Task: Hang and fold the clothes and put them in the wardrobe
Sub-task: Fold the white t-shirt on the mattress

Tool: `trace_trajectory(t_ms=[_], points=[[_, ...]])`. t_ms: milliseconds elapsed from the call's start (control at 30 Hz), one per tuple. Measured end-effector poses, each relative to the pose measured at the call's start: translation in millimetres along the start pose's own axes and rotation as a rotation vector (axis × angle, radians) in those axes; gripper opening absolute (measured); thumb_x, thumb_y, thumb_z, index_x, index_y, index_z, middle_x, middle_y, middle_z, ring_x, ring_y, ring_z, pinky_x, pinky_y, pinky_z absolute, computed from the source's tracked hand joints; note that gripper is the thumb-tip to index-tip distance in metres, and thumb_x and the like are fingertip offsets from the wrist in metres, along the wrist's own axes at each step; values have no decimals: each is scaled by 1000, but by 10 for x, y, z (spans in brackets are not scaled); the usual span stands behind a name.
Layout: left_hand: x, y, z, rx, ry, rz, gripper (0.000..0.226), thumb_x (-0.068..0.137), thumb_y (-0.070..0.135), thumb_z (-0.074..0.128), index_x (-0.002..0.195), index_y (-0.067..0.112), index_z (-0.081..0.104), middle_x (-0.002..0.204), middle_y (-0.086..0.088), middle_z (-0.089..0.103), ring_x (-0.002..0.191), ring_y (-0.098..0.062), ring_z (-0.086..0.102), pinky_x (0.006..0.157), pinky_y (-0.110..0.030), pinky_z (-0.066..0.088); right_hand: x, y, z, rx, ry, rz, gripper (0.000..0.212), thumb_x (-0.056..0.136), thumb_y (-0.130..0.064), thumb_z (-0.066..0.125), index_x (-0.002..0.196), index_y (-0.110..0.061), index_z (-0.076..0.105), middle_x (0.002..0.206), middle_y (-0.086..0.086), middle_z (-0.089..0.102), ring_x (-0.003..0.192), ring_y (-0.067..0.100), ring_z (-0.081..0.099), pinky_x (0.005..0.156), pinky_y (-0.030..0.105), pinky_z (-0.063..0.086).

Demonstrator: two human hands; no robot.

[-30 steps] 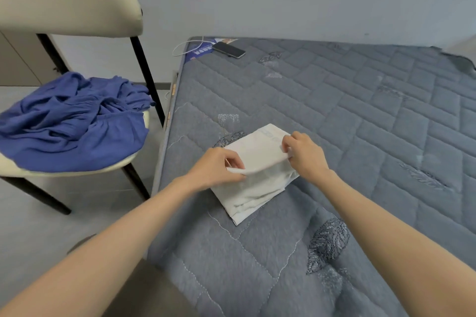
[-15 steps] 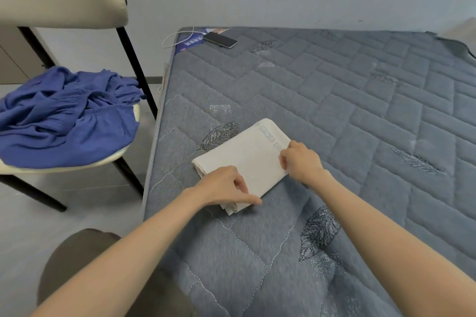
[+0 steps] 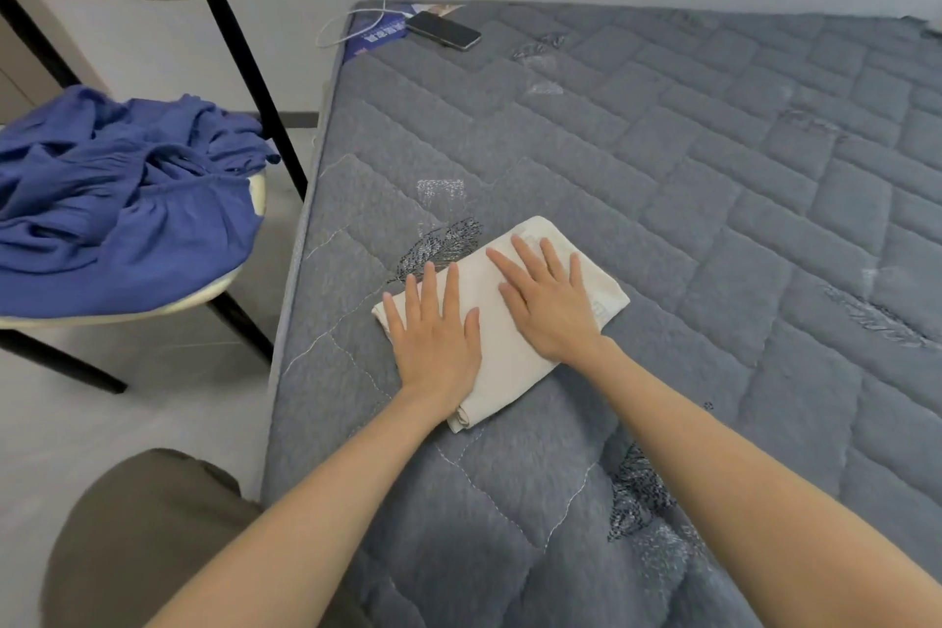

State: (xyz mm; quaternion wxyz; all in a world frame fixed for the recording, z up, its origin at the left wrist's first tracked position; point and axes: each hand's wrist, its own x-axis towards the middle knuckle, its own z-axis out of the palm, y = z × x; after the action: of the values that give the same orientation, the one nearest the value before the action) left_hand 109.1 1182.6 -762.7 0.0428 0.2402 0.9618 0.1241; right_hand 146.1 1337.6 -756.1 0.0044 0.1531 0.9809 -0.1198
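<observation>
A cream-white garment (image 3: 502,357), folded into a small rectangle, lies on the grey quilted mattress (image 3: 688,199) near its left edge. My left hand (image 3: 436,332) presses flat on the fold's left half with fingers straight and spread. My right hand (image 3: 548,301) lies flat on its right half, fingers also straight. A crumpled blue garment (image 3: 122,199) is heaped on the seat of a cream chair (image 3: 244,275) to the left of the bed.
A black phone (image 3: 443,31) with a white cable (image 3: 346,23) and a blue leaflet (image 3: 377,36) lie at the mattress's far left corner. The chair's black legs (image 3: 255,77) stand close to the bed edge. Grey floor (image 3: 153,398) runs between them.
Both hands pinched the white garment's edges and folded it over. They have since let go and now lie flat on top of the folded piece.
</observation>
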Motion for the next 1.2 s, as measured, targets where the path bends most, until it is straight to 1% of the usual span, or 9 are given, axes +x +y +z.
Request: trace_trajectory(t_ms=[167,300,433,533,600,700,800,933,1200], points=[[68,-139,61,0,33,-9,53,98,48,16,149,39,6,159,1,9,144,-29,9,116,-53,-5,24,95,144,-36,48,161,54,96,-59,19,148,-48,8,160,-10,3,147,30,-3,116,49,-11],[103,-228,22,-90,1,-66,52,97,51,20,147,45,7,159,0,7,145,-29,4,117,-51,2,81,110,158,52,66,291,55,92,-65,20,144,-54,8,160,-10,4,143,41,6,116,49,5],[51,-378,-87,-241,-32,-179,63,95,57,28,149,39,1,159,-6,-3,144,-29,1,115,-44,12,119,130,95,45,91,332,57,90,-68,24,144,-54,12,156,3,19,126,39,31,106,47,24],[-10,-420,-206,-347,-8,-316,75,93,52,42,151,27,2,147,-14,19,134,-30,19,108,-41,21,121,137,27,10,130,336,61,89,-69,29,145,-48,20,132,13,44,101,34,42,92,43,34],[-11,-380,-254,-648,-78,-559,83,86,48,56,149,18,11,141,-17,25,131,-31,23,109,-39,23,128,143,-13,25,127,342,63,88,-70,30,145,-46,21,121,16,46,93,34,45,89,42,36],[-3,-240,-270,-1060,-189,-854,86,71,47,61,138,6,26,141,-18,28,130,-31,33,109,-43,33,151,154,-59,94,82,353,66,88,-70,32,146,-47,16,115,15,44,97,37,50,93,45,36],[-1,-145,-224,-1073,-176,-898,76,80,36,64,136,1,26,141,-18,34,129,-33,36,107,-43,34,172,163,-107,171,40,361,70,87,-70,35,148,-44,12,118,17,47,103,40,53,93,45,39],[-11,-127,-157,-1232,-160,-921,84,62,41,65,132,0,41,136,-17,48,125,-34,46,105,-45,39,178,188,-157,245,33,373,70,88,-66,39,149,-37,19,116,13,62,110,36,56,91,41,42],[-64,-100,-136,-1076,-118,-931,58,89,50,53,131,10,43,139,-18,31,128,-33,33,107,-40,32,89,160,-203,564,28,445,68,87,-58,52,145,-33,29,140,-1,50,130,27,44,100,40,37]])
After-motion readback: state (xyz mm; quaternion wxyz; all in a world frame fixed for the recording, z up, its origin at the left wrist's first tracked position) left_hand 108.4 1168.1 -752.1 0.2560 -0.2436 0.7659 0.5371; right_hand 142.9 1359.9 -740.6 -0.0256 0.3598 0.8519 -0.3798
